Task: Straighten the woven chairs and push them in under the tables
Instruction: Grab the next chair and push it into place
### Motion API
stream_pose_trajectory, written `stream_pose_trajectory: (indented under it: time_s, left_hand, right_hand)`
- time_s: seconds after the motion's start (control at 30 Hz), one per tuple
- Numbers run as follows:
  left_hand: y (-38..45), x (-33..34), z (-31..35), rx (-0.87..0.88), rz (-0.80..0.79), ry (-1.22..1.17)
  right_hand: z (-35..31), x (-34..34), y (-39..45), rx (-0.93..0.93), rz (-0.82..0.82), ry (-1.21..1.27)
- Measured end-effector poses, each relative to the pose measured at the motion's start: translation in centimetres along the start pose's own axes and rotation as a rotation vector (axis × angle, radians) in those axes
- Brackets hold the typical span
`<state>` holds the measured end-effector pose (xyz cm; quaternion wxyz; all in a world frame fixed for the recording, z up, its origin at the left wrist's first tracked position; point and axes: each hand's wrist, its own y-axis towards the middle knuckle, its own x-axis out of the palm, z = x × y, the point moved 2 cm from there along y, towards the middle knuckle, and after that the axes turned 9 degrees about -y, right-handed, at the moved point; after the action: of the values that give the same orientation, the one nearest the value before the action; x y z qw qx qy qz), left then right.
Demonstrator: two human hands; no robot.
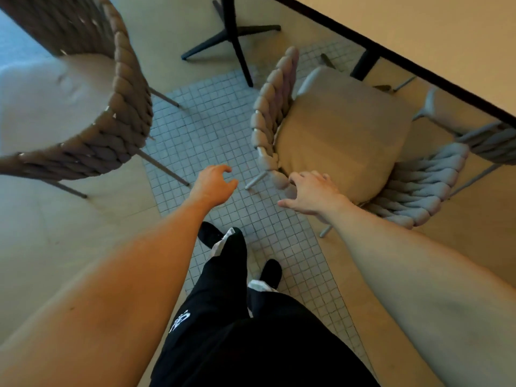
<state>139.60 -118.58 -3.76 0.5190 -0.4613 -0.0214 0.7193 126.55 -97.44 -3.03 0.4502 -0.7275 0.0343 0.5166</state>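
- Table: pale top w/ dark edge, upper right; dark leg below the edge.
- Floor: strip of small square tiles down the middle, plain pale surface either side.
- Left woven chair: upper left, thick braided brown back curving round a pale seat; thin metal legs on the tiles. Well apart from the table.
- Right woven chair: centre right, braided back, tan cushion on the seat. Front part reaches under the table edge; chair sits at an angle to that edge.
- Second table base: black cross-foot, top centre, betw. the two chairs.
- Person's legs: black trousers, dark shoes, standing on the tile strip.
- Right hand: fingers spread and relaxed, fingertips at the near rim of right chair's back; real contact — cannot tell. Grasps nothing.
- Left hand: over the tiles, just beside the same chair, fingers loosely curled, holding nothing.
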Motion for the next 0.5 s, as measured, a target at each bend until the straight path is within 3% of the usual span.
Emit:
stream_pose_trajectory:
  time_s: [0.5]
  left_hand:
    - [4.0,-17.6,-12.2,-0.323,0.247,-0.333]
  right_hand:
    - [-19.1,-12.8,14.3,-0.235,0.062,-0.185]
